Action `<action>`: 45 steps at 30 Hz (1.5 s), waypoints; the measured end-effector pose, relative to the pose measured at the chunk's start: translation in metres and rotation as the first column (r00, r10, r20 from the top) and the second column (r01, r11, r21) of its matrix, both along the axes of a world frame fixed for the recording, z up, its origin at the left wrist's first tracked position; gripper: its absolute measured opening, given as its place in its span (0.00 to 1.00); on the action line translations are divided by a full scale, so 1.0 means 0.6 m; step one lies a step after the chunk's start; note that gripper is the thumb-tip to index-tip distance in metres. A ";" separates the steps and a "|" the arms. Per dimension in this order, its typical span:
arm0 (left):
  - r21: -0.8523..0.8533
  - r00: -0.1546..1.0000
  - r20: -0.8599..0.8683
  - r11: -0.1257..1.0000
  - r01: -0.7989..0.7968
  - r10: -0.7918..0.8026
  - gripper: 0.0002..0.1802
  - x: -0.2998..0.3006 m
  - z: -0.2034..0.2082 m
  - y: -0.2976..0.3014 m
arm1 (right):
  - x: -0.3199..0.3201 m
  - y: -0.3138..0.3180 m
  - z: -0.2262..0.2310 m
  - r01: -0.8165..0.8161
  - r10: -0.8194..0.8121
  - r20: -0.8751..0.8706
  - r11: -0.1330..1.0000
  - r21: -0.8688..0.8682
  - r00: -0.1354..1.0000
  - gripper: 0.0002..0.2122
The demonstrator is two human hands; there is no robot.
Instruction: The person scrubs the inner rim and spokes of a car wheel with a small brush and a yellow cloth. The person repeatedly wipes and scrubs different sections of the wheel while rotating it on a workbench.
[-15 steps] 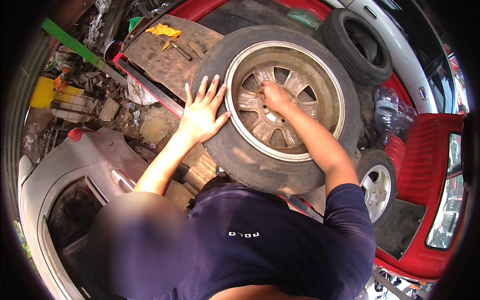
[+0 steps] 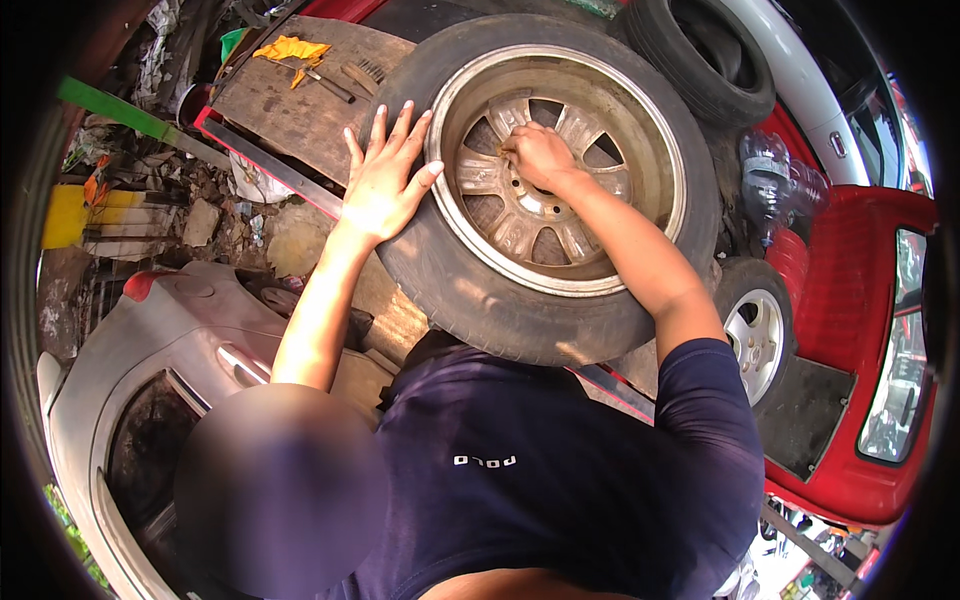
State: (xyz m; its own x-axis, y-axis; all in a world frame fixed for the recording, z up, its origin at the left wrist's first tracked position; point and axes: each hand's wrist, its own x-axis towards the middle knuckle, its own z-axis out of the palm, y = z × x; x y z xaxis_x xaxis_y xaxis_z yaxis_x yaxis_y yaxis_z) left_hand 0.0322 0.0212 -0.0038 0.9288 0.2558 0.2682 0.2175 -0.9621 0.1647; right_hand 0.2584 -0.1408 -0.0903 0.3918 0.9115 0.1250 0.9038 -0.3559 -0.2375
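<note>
A large wheel lies on its side in front of me, its black tyre (image 2: 480, 315) around a dusty, spoked metal rim (image 2: 515, 235). My left hand (image 2: 380, 195) rests on the tyre's left sidewall, fingers spread and thumb near the rim's lip. Inside the rim, my right hand (image 2: 540, 158) is closed, its fingertips pressed to a spoke just above the hub. A small brownish bit shows at those fingertips, too little to name.
Beyond my left hand, a wooden board (image 2: 240, 105) bears a yellow cloth (image 2: 290, 48), a dark-handled tool (image 2: 333, 88) and a brush (image 2: 362, 75). To the right are a loose tyre (image 2: 645, 55), plastic bottles (image 2: 765, 180) and a smaller wheel (image 2: 755, 350). A grey car (image 2: 200, 310) stands left.
The whole view has shifted, so the wheel sits slightly higher and further left in the picture. My left hand stays spread on the tyre; my right stays closed at the spokes near the hub.
</note>
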 end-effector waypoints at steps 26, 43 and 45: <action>-0.060 1.000 0.016 0.998 0.014 -0.013 0.39 -0.001 0.004 0.002 | -0.007 -0.016 0.043 -0.216 0.087 -0.427 0.941 -0.262 0.900 0.09; -0.069 1.000 0.000 0.998 -0.006 0.006 0.36 -0.001 0.004 -0.001 | 0.004 -0.006 -0.004 -0.007 0.018 -0.231 0.999 0.046 0.973 0.10; -0.068 1.000 -0.004 0.998 -0.007 0.007 0.36 0.000 0.003 -0.001 | -0.011 -0.003 -0.006 -0.152 0.139 -0.314 0.988 -0.018 0.939 0.10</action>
